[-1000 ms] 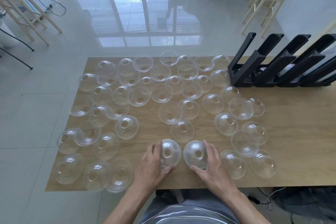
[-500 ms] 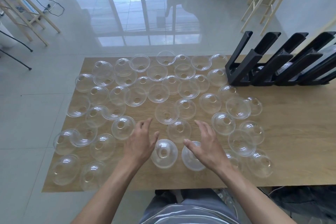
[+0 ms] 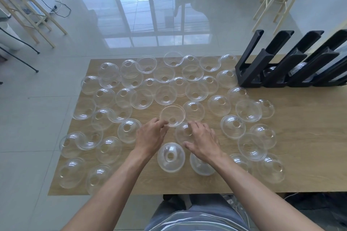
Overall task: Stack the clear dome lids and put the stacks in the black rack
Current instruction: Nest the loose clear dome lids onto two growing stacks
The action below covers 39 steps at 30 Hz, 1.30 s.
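Several clear dome lids lie scattered over the wooden table (image 3: pixel 304 146), some dome up, some upturned. My left hand (image 3: pixel 150 137) pinches the near rim of an upturned lid (image 3: pixel 172 114) at the table's middle. Just to its right, my right hand (image 3: pixel 203 141) covers a dome-up lid (image 3: pixel 184 133), thumb at its near rim and fingers at its far right rim. Two more dome-up lids (image 3: pixel 170 156) (image 3: pixel 201 166) sit close below the hands. The black rack (image 3: pixel 262 69) stands at the table's far right corner, with something clear showing in its slots.
Bare wood lies right of the lids, in front of the rack. The table's near edge runs just above my lap. Wooden stools and frames stand on the glossy floor at the far left and far right.
Both hands let go of the two front lids and moved away from me. The left now touches the upturned lid's rim and the right has settled over the dome lid.
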Each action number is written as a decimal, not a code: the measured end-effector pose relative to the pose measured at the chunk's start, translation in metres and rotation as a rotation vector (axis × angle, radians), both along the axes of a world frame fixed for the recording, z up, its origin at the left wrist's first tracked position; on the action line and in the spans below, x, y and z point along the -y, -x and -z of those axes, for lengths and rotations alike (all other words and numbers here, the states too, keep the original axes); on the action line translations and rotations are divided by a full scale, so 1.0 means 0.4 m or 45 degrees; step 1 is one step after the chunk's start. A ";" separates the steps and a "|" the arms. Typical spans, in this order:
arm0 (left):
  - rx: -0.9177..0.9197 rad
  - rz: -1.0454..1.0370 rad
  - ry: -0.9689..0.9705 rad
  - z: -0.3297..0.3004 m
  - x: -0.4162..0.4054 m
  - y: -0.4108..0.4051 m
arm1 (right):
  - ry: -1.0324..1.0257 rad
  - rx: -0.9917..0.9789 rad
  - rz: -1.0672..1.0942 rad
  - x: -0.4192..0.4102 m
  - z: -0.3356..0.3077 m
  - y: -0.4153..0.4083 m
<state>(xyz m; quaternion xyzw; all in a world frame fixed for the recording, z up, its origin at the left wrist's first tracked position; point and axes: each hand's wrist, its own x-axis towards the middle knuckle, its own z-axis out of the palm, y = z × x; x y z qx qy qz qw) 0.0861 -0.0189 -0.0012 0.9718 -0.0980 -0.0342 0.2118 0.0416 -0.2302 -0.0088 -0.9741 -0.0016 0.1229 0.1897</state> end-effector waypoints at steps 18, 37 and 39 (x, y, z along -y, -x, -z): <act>-0.967 -0.800 1.439 -0.071 -0.037 0.219 | -0.349 0.123 0.204 0.128 -0.129 0.171; -0.669 -0.614 0.450 -0.022 -0.043 0.327 | -0.437 -0.017 0.208 0.087 0.010 0.302; -0.546 -0.480 0.347 -0.036 -0.043 0.318 | -0.430 -0.029 0.228 0.088 0.014 0.299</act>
